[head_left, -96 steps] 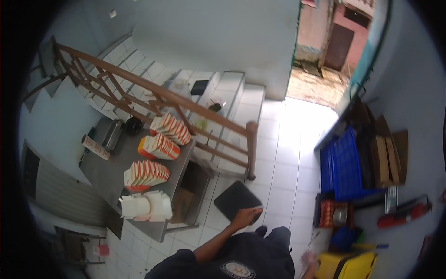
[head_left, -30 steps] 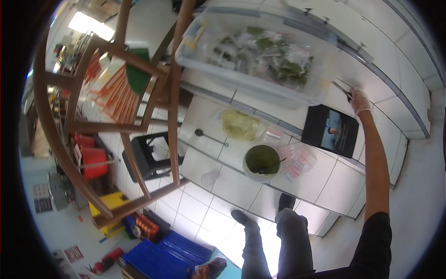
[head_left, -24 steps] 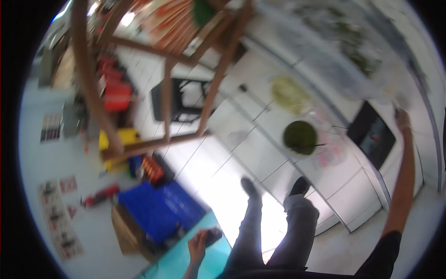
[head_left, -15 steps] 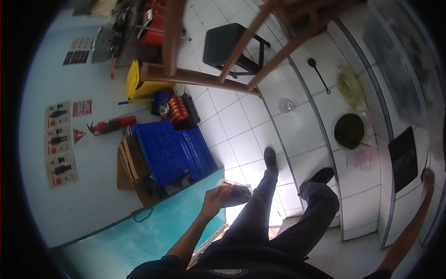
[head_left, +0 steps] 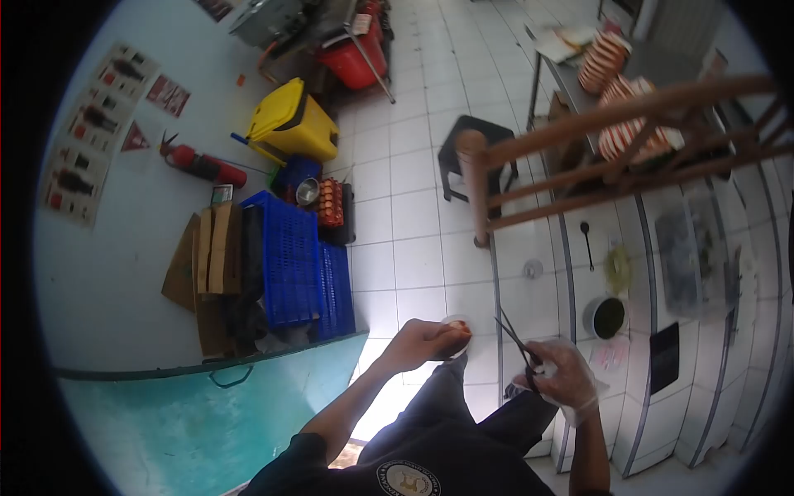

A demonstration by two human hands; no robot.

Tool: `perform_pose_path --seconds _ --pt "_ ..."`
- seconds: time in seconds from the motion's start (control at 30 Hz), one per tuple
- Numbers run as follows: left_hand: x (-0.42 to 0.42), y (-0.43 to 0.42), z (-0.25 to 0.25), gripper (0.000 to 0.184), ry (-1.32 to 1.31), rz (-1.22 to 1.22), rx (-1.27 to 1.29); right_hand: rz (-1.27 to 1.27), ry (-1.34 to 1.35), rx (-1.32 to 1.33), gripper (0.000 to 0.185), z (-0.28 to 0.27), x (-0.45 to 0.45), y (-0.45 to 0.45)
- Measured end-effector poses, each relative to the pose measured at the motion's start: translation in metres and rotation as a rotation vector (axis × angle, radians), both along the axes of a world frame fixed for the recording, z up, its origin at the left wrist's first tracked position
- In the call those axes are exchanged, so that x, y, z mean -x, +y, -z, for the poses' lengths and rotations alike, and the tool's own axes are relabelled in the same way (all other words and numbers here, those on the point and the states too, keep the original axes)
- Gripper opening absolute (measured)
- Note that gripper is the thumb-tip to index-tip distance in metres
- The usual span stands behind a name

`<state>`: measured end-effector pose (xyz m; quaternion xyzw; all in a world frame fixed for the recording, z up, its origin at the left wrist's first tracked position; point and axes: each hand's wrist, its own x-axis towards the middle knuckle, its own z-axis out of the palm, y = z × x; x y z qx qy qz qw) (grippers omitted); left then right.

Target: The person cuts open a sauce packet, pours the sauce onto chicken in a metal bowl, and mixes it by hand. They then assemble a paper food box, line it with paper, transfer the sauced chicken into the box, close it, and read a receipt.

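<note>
Looked like the prep or back room of a small food business rather than a home. Had cartons [head_left: 605, 63] stacked on a metal table [head_left: 569, 81], eggs [head_left: 330, 203] near blue crates [head_left: 291, 263], and a bowl [head_left: 588, 319] of green food on tiled steps [head_left: 597, 403]. Also showed a yellow bin [head_left: 291, 117], plus an extinguisher [head_left: 203, 164] and posters [head_left: 76, 175] along the wall [head_left: 132, 273].

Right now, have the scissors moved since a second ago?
Yes: the scissors, in the gloved right hand, have moved from right of the black tablet to left of it.
</note>
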<state>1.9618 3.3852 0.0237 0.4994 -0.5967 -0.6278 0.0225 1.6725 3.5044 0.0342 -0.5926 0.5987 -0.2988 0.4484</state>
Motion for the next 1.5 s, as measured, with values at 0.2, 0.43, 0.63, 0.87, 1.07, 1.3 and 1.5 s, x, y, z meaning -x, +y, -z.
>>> perform_pose_path --seconds 0.2,0.43,0.63,0.87,1.07,1.3,1.5 --pt "-0.082 -0.041 -0.069 0.036 0.133 -0.097 0.069 -0.325 0.188 0.07 0.059 -0.078 -0.096 -0.097" --pt "-0.154 -0.08 -0.098 0.035 0.174 -0.23 0.155 -0.492 0.348 0.223 0.06 -0.103 -0.16 -0.174" --pt "-0.184 -0.135 -0.09 0.031 0.218 -0.273 0.062 -0.611 0.332 0.149 0.058 -0.12 -0.191 -0.253" --pt "-0.206 -0.246 -0.063 0.028 0.276 -0.352 0.002 -0.746 0.22 0.087 0.057 -0.086 -0.206 -0.39" --pt "-0.217 -0.351 -0.053 0.027 0.284 -0.401 0.057 -0.752 0.207 -0.219 0.054 -0.093 -0.222 -0.506" --pt "-0.244 -0.45 -0.045 0.035 0.273 -0.498 -0.01 -0.772 0.124 -0.321 0.06 -0.091 -0.267 -0.631" --pt "-0.301 -0.529 -0.023 0.037 0.267 -0.647 -0.026 -0.972 0.075 -0.26 0.057 -0.04 -0.332 -0.752"
